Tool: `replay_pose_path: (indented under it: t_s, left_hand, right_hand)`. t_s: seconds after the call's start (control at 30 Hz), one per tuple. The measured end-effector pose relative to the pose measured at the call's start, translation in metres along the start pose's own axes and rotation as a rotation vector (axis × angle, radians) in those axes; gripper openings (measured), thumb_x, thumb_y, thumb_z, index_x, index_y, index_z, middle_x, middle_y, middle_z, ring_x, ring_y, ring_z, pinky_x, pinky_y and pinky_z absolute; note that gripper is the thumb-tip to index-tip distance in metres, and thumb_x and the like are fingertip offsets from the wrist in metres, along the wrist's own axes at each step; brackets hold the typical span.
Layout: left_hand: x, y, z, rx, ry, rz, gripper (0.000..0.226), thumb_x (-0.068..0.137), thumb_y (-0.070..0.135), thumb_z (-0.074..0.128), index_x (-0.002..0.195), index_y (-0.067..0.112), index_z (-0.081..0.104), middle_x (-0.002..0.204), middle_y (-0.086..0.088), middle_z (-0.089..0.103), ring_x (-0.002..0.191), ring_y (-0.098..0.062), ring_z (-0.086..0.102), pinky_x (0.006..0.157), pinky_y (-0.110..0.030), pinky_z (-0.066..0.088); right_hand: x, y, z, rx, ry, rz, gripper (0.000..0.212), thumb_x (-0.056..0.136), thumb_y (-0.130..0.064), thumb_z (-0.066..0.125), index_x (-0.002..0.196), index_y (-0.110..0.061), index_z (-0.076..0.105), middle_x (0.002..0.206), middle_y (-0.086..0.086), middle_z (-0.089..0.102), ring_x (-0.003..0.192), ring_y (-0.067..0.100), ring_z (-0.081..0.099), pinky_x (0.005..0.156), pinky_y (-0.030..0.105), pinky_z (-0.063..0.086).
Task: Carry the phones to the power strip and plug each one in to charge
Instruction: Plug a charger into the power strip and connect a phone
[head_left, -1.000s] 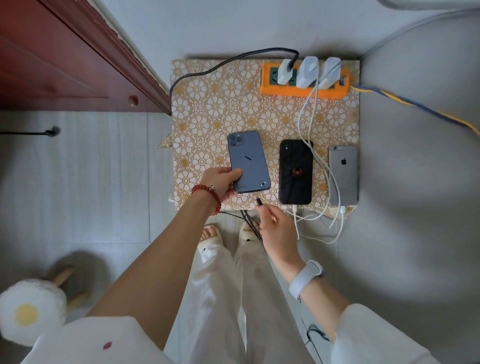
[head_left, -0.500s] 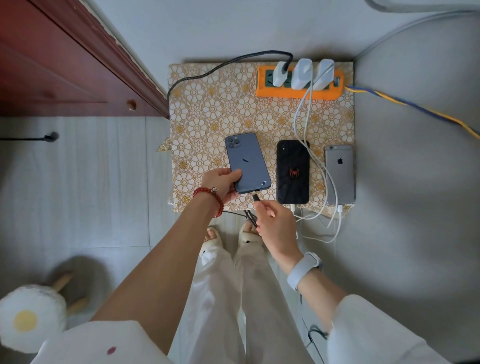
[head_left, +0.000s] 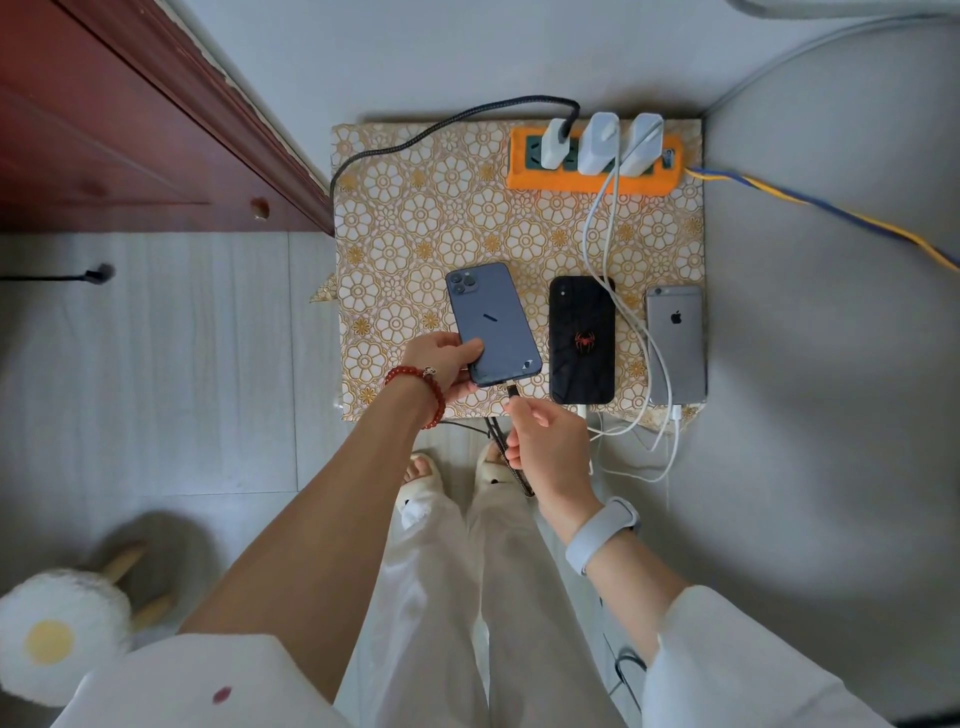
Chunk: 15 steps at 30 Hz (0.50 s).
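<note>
Grey floor tiles and a dark red wooden cabinet (head_left: 130, 130) surround a small table covered with a cloth of golden flower pattern (head_left: 415, 218). Half a second ago the black plug was a little below the blue phone; now its tip touches the phone's bottom edge, and the right hand has moved up with it. The left hand (head_left: 447, 364) grips the lower left corner of the blue phone (head_left: 491, 322), thumb on its smooth back. This phone lies face down, long axis leaning slightly left, cameras pointing away from the hands. The right hand (head_left: 545, 441) is closed around the black braided cable (head_left: 511, 395), pinching the plug just under the phone. To the right of this hand lie a glossy black phone (head_left: 582, 340) with a red spider and a grey metal phone (head_left: 675, 345), both upright, with white cables. Beyond the hands, the orange power strip (head_left: 592, 182) carries three white chargers.
</note>
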<state>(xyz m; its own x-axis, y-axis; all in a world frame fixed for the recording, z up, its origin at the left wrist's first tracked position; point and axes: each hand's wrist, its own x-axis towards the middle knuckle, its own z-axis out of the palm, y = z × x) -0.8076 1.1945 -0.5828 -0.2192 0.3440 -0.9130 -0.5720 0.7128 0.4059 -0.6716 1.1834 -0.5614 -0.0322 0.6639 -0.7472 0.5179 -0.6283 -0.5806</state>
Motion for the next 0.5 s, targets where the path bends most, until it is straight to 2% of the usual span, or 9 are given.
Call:
replay_pose_path:
  t_s: [0.1,0.2,0.23,0.33,0.4,0.5]
  left_hand:
    - [0.001,-0.003,0.004,0.022,0.014,0.01,0.015,0.087,0.005,0.054,0.101,0.004,0.05,0.072,-0.007,0.058,0.06,-0.016,0.058,0.041,-0.017,0.051]
    - [0.002,-0.009,0.004,0.055,0.042,0.019,0.016,0.087,0.007,0.054,0.102,0.008,0.051,0.068,-0.007,0.057,0.045,-0.01,0.058,0.039,-0.015,0.049]
    - [0.003,-0.012,0.003,0.078,0.051,0.017,0.017,0.086,0.007,0.055,0.103,0.008,0.052,0.068,-0.007,0.058,0.045,-0.01,0.059,0.041,-0.016,0.05]
    - [0.005,-0.02,0.004,0.111,0.076,0.029,0.018,0.084,0.007,0.057,0.102,0.008,0.053,0.082,-0.014,0.062,0.06,-0.018,0.06,0.048,-0.021,0.054]
    - [0.007,-0.026,0.006,0.157,0.099,0.071,0.015,0.083,0.006,0.057,0.098,0.006,0.054,0.09,-0.016,0.062,0.067,-0.024,0.063,0.055,-0.027,0.058]
    - [0.009,-0.036,0.01,0.331,0.11,0.132,0.012,0.081,0.01,0.059,0.092,0.012,0.058,0.095,-0.018,0.067,0.085,-0.032,0.066,0.079,-0.044,0.056]
  right_hand:
    - [0.004,-0.003,0.002,0.012,0.011,0.041,0.029,0.083,-0.018,0.053,0.055,-0.017,0.059,0.038,-0.007,0.05,0.037,0.01,0.049,0.044,0.025,0.045]
    - [0.008,-0.001,0.005,-0.016,0.015,0.06,0.028,0.081,-0.017,0.052,0.054,-0.011,0.058,0.041,-0.003,0.052,0.044,0.018,0.051,0.054,0.034,0.047]
    - [0.009,0.002,0.006,-0.033,0.013,0.065,0.027,0.081,-0.017,0.051,0.056,-0.007,0.058,0.043,-0.001,0.053,0.045,0.019,0.052,0.057,0.037,0.048]
    - [0.01,0.013,0.004,-0.058,-0.01,0.084,0.027,0.082,-0.018,0.051,0.059,-0.009,0.062,0.046,0.0,0.056,0.045,0.019,0.055,0.058,0.036,0.048]
    - [0.012,0.018,0.0,-0.161,-0.039,0.05,0.03,0.082,-0.018,0.049,0.055,-0.008,0.061,0.049,0.0,0.06,0.056,0.023,0.061,0.065,0.038,0.05]
    - [0.015,0.023,-0.01,-0.378,-0.089,-0.003,0.029,0.083,-0.014,0.046,0.061,-0.005,0.063,0.067,0.01,0.069,0.075,0.03,0.064,0.071,0.035,0.048]
